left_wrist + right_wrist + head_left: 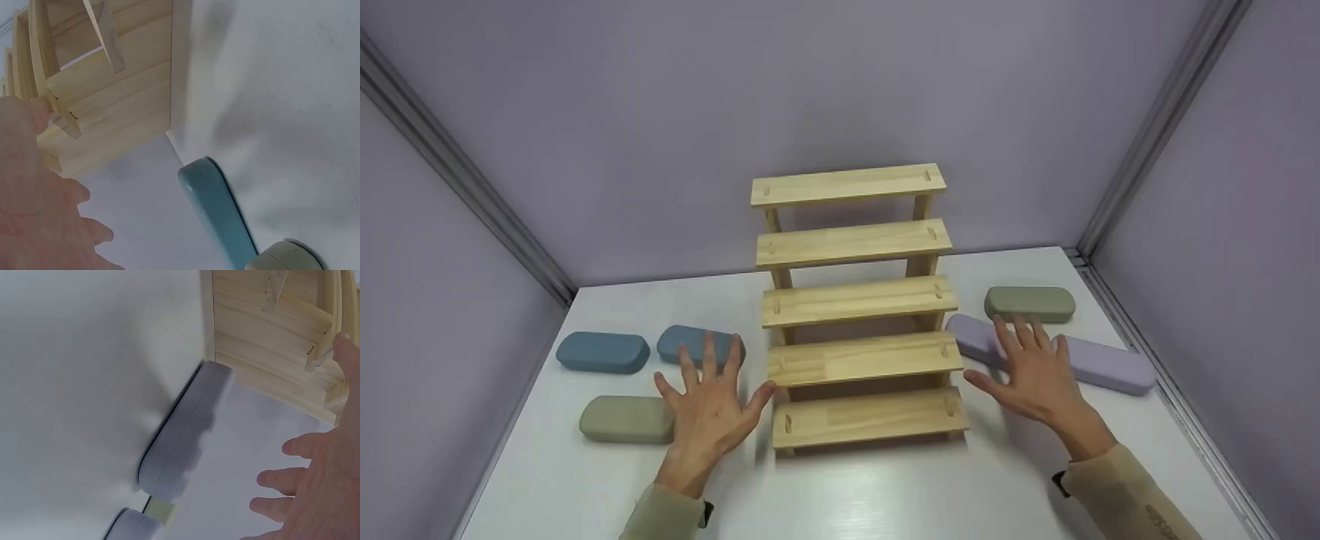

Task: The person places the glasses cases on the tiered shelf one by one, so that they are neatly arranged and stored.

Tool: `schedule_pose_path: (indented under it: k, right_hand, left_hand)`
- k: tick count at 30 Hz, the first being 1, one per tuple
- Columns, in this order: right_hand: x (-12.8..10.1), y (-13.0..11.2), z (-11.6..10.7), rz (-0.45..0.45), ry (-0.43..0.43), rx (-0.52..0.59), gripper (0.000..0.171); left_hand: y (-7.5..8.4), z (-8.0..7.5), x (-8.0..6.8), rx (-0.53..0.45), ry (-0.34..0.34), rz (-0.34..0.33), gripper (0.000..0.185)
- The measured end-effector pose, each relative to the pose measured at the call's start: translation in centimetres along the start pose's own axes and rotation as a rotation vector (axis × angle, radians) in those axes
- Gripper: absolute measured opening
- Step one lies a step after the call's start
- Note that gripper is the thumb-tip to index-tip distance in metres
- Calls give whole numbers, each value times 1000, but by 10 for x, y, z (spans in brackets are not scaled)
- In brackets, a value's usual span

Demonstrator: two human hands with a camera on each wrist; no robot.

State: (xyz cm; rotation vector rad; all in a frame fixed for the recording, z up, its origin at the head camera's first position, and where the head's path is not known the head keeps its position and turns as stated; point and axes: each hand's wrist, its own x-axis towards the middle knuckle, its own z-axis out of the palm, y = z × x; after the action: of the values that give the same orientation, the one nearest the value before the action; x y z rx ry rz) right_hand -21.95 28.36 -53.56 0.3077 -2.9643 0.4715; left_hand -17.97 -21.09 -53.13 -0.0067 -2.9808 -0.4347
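Observation:
My left hand [709, 412], fingers spread and holding nothing, hovers left of a stepped wooden rack [862, 360], its thumb tip right at a lower step's end. Under its fingers in the head view are a blue glasses case [679, 341] and a green glasses case [622, 420]. To the rack's right, my right hand [1039, 379] is also spread and holds nothing. It overlaps two lilac glasses cases, one lilac case [975, 337] beside the rack and another lilac case [1114, 365] farther right. Both wrist views show the palms raised above the table.
A second blue case [602, 352] lies at the far left, and a second green case [1030, 304] at the back right. The white table [855, 499] is enclosed by pale walls [840, 82]. A metal rail [1177, 420] runs along its right edge.

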Motion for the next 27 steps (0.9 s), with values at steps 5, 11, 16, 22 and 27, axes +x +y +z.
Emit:
schedule_pose_path:
  k: [5,11,16,22,27]
  right_hand:
    - [2,2,-6,-40,13,28,106]
    - [8,6,-18,-97,1,79,96]
    - [11,13,-24,-112,-18,129,81]
    - [16,24,-24,-124,-17,160,68]
    - [21,34,-19,-129,-28,154,61]
  left_hand:
    - [3,-3,-1,-59,-19,-2,105]
    - [6,-9,-2,-317,-69,-3,102]
    - [4,-14,-2,-549,-124,-59,84]
    - [-2,-15,-3,-778,-254,-153,73]
    - [-9,-9,-8,-942,-367,-233,60]
